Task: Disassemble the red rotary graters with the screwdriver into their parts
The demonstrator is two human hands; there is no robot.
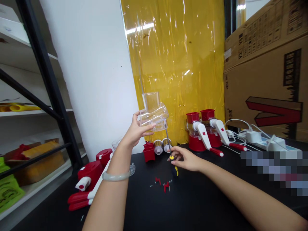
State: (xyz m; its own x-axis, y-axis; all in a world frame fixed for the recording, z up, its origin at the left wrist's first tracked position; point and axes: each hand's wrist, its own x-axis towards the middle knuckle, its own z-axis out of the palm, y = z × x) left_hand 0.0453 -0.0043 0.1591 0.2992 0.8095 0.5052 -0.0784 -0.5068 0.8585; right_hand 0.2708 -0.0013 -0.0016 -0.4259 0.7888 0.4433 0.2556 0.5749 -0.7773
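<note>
My left hand (138,128) grips a clear plastic housing (154,110) and holds it up above the black table. From below, a long screwdriver (168,141) reaches up to the underside of the housing. The fingers of my right hand (181,158) are closed round the screwdriver near the yellow collar of its handle, which points down. On the table below lie two small red parts (166,186) with several small screws around them. Whether a screw sits at the screwdriver's tip is too small to tell.
Two red and white machines with crank handles (197,136) stand at the back right, near a power strip (276,142) and a large cardboard box (262,77). Red cups (149,152) and drums (158,147) sit behind my hands. Red bases (90,173) and cranks (79,197) lie left.
</note>
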